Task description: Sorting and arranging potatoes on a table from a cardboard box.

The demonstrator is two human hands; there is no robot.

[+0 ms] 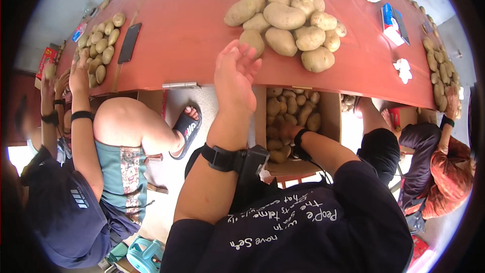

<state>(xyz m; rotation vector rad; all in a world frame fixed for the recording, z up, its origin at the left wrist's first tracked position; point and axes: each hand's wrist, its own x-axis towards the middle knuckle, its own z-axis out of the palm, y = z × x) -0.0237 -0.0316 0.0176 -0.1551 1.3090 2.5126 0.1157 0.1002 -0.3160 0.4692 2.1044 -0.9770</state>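
Note:
A heap of potatoes (285,16) sits on the red tabletop (182,38) before me. My left hand (235,72) is held at the table's front edge, palm turned up and fingers loosely curled with nothing seen in them. Its fingertips are close to the nearest potato (252,41) of the heap; whether they touch it I cannot tell. Below the tabletop, a cardboard box (330,117) holds more potatoes (299,106). My right hand (287,132) reaches down into this box among them. It is blurred and shadowed, so its grip is unclear.
To the left, a person's hand (79,74) is at another potato pile (100,41), near a black phone (129,43). At right lie a blue tissue pack (392,22) and crumpled tissue (402,70); another person's hand (451,98) touches potatoes. A metal latch (180,85) lines the table edge.

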